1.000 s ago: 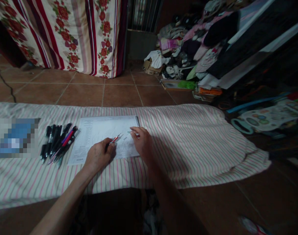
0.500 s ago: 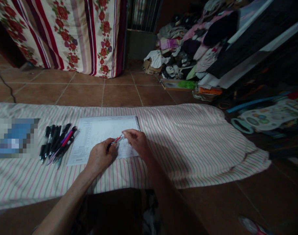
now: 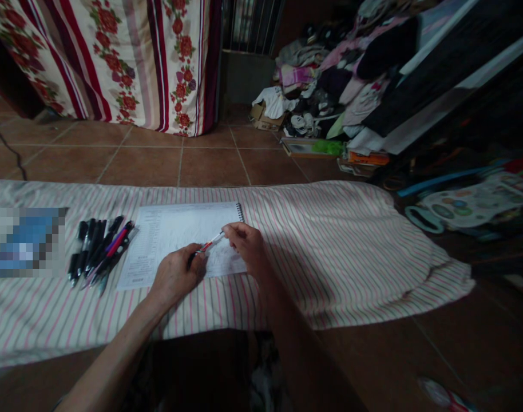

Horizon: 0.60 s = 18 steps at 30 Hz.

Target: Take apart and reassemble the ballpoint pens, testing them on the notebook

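A red and white pen (image 3: 210,245) is held over a spiral notebook (image 3: 175,232) that lies open on a striped cloth (image 3: 330,246). My left hand (image 3: 175,277) is closed around the pen's lower end. My right hand (image 3: 246,243) pinches the pen's upper tip with its fingertips. Both hands rest on the notebook's near right corner. Several dark pens and a pink one (image 3: 100,249) lie in a bunch just left of the notebook.
A blurred blue and white patch (image 3: 25,240) sits at the cloth's left end. Behind are brown floor tiles (image 3: 210,163), a flowered curtain (image 3: 115,57) and a heap of clothes (image 3: 330,86). A round pale toy (image 3: 467,206) lies at right.
My right hand lifted off the page, moved left and took the pen's tip in its fingers. My left hand stayed put, holding the pen.
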Each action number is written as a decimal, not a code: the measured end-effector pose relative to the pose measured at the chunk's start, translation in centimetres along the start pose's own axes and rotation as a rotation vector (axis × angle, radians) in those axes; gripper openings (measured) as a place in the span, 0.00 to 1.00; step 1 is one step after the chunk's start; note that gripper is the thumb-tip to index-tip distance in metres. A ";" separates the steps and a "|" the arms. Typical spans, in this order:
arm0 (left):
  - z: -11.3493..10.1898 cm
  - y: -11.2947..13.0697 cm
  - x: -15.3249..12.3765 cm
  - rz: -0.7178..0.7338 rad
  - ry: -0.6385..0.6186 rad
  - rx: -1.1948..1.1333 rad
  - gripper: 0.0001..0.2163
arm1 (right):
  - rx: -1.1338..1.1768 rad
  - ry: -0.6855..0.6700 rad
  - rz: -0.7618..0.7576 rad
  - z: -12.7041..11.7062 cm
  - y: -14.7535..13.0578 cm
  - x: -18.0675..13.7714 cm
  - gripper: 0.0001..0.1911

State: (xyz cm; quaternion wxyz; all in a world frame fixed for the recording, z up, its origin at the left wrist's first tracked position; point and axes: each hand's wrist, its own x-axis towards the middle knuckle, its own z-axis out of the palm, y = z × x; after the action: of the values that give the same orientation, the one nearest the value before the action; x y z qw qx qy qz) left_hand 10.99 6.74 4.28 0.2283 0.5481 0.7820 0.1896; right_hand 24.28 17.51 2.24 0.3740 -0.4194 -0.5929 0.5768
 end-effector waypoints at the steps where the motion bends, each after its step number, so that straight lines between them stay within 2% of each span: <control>1: 0.0 -0.1 0.0 0.007 0.002 0.004 0.16 | 0.007 0.009 0.000 -0.2 -0.1 0.1 0.12; 11: -0.5 -0.7 -0.1 -0.004 -0.001 0.035 0.17 | 0.120 0.097 0.092 -2.4 -0.3 0.7 0.13; 18: -1.1 -1.4 -0.1 -0.031 0.004 0.059 0.18 | 0.259 0.280 0.139 -3.1 0.0 1.2 0.15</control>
State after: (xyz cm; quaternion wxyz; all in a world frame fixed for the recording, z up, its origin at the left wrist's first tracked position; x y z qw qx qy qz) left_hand 9.33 6.17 4.42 0.2133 0.5420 0.7961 0.1642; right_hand 26.74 19.76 2.36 0.4629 -0.4839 -0.4256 0.6087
